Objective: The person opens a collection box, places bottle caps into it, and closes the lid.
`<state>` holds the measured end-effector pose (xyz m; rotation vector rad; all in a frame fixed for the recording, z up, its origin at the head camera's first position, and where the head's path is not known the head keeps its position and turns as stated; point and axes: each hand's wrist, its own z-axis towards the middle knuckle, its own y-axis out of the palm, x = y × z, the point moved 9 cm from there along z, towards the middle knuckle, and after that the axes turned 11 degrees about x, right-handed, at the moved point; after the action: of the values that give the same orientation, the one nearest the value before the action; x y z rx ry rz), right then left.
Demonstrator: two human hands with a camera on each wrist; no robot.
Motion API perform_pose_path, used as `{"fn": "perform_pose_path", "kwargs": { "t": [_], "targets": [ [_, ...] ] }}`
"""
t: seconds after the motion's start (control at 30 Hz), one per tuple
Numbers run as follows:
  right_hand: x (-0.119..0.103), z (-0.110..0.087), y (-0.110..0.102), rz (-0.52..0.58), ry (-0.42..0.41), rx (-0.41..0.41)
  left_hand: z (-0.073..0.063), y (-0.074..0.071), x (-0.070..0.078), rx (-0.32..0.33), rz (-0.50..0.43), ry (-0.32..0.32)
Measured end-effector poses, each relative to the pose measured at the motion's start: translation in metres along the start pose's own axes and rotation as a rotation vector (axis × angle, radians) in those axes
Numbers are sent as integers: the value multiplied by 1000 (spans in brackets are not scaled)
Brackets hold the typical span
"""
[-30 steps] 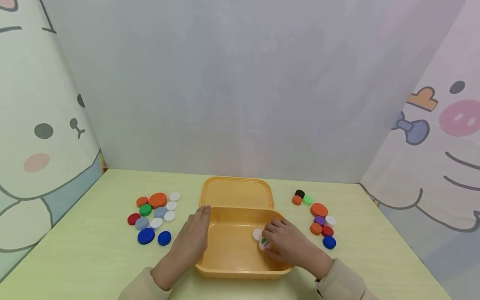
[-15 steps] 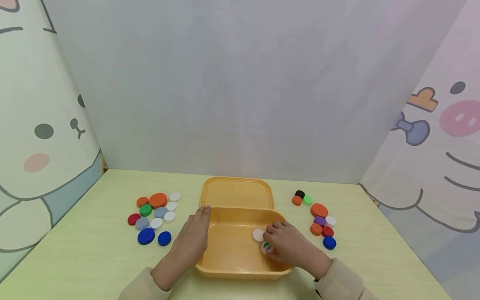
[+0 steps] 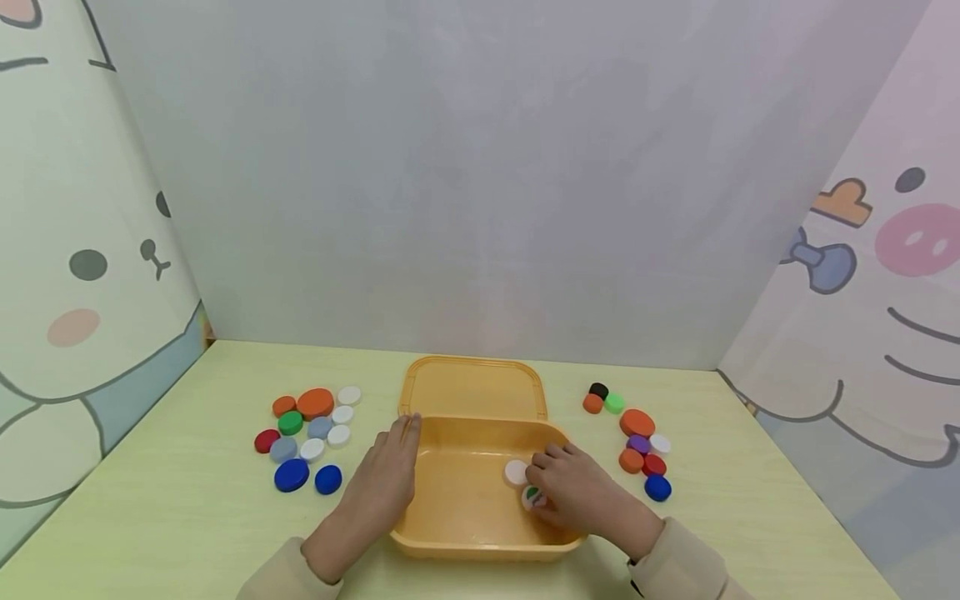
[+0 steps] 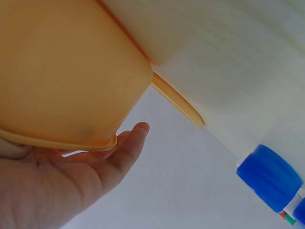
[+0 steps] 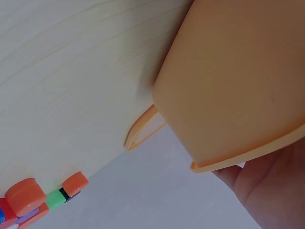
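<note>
An orange-yellow plastic box (image 3: 465,500) stands in front of the person in the head view. The left hand (image 3: 382,467) rests on its left rim with fingers extended; the left wrist view shows that hand's fingers (image 4: 128,148) reaching beyond the rim. Inside the box, the right hand (image 3: 573,483) has curled fingers at the edge of a white bottle cap (image 3: 533,497) with a green print, its thumb low beside it. A plain white bottle cap (image 3: 516,472) lies just behind. Seen by the right wrist camera, the box wall (image 5: 228,86) hides the right fingertips.
Behind the box lies its flat lid (image 3: 472,387). Several bottle caps, including a large blue cap (image 3: 292,475) and an orange cap (image 3: 315,404), lie on the table (image 3: 187,500) at left. Another group, with a purple cap (image 3: 639,445) and a black cap (image 3: 598,390), lies at right.
The printed white cap has shifted slightly right and toward the person, and its green print shows differently. The right hand moved slightly right with it. The left hand has stayed on the rim.
</note>
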<state>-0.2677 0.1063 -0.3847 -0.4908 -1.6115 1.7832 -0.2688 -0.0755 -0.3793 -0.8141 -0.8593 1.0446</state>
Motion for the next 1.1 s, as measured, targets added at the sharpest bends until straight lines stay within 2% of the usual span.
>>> {"fn": "perform_pose_path", "kwargs": {
  "t": [0.3,0.37,0.6,0.77,0.9,1.1],
  "targets": [
    [9,2,-24,-31,23,111,0,-1,0,11,4,5],
    [15,1,-29,-35,42,141,0,-1,0,6,4,2],
    [38,-6,-52,-83,60,321,0,0,-1,-5,2,-5],
    [60,-15,-53,-117,84,396,0,1,-1,-5,6,-6],
    [76,-24,-47,-152,109,419,0,0,0,-1,6,-2],
    [96,-36,-36,-154,185,368,0,-1,1,-3,-1,-1]
  ]
}}
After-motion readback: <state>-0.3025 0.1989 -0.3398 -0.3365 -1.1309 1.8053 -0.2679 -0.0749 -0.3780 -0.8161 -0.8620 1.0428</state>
